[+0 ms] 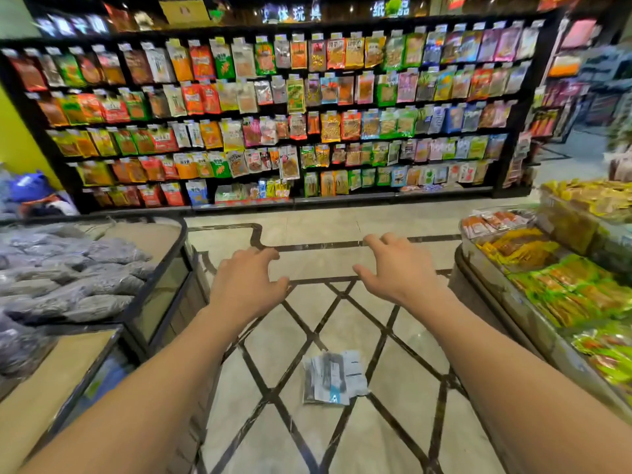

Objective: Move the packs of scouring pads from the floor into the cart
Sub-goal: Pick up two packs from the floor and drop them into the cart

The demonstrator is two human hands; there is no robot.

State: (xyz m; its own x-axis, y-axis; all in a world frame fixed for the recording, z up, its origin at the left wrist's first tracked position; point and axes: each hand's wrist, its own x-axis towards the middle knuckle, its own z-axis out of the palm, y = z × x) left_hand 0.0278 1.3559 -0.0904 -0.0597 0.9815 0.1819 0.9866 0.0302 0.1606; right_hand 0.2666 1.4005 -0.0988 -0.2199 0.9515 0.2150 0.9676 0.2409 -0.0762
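Both hands are out in front with loose, spread fingers, the left hand [244, 283] and the right hand [398, 268], and they hold nothing. A pack of scouring pads [333, 377] lies flat on the floor [342, 234], lower down and closer to the person, between the two arms. It looks like the pick-up has not started yet. Next, a hand should go down and grab the pack. No cart shows here.

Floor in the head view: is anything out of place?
Yes. A small pile of flat packs lies loose and askew on the tiled floor between the displays, below both empty hands, while other goods sit on shelves.
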